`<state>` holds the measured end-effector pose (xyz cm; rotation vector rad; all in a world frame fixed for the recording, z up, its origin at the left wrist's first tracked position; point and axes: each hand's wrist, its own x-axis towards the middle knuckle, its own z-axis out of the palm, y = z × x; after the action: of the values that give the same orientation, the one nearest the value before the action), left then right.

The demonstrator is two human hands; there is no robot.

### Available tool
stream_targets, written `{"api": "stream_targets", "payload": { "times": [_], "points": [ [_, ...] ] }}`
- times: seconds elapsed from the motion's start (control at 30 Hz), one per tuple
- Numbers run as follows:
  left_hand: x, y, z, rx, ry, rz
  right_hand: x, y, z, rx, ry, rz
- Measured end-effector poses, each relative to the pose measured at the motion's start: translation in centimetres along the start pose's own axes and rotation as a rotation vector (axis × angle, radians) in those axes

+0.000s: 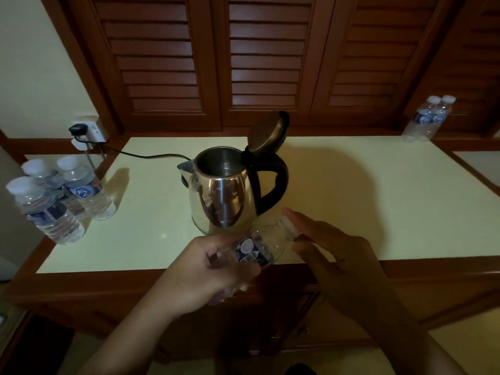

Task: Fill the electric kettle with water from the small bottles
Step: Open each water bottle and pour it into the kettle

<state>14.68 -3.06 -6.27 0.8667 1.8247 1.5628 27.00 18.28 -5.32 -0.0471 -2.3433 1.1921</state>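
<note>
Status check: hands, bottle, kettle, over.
Left hand grips bottle, tilted. Right hand pinches cap, not yet off. Kettle lid open, mouth unobstructed.

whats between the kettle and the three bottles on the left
Only bare countertop, in the head view, lies between the kettle and the three bottles; the power cord runs farther back.

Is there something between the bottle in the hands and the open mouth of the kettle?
Nothing stands between the bottle and the kettle; its lid is raised. But the white cap seems to be on the bottle, pinched by the right hand, so water cannot leave yet.
</note>
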Motion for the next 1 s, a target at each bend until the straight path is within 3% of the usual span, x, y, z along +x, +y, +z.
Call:
{"api": "stream_targets", "payload": {
  "times": [0.2,0.33,0.47,0.6,0.7,0.77,0.9,1.0],
  "points": [
    [4.1,-0.6,2.6,-0.195,-0.117,-0.046,0.9,0.8,-4.4,-0.021,0.016,0.05],
    [7.9,-0.9,5.0,-0.533,-0.262,-0.181,2.8,1.8,-8.6,-0.126,-0.069,0.045],
    [12.5,0.0,7.7,-0.779,-0.536,-0.263,4.6,4.2,-12.7,-0.24,-0.109,-0.104],
    [17.9,1.6,11.7,-0.808,-0.743,-0.307,6.7,6.4,-17.3,-0.464,-0.037,-0.267],
    [21.4,4.1,15.1,-0.644,-0.713,-0.138,7.7,8.4,-20.5,-0.455,0.071,-0.289],
    [23.4,5.9,17.1,-0.297,-0.51,0.062,8.0,10.9,-22.5,-0.448,0.143,-0.197],
    [27.1,6.4,20.7,0.661,-0.005,0.611,8.3,15.8,-25.9,-0.368,0.117,0.224],
    [28.9,5.3,23.9,0.804,0.163,0.737,8.5,17.6,-28.2,-0.36,0.053,0.497]
  ]
}}
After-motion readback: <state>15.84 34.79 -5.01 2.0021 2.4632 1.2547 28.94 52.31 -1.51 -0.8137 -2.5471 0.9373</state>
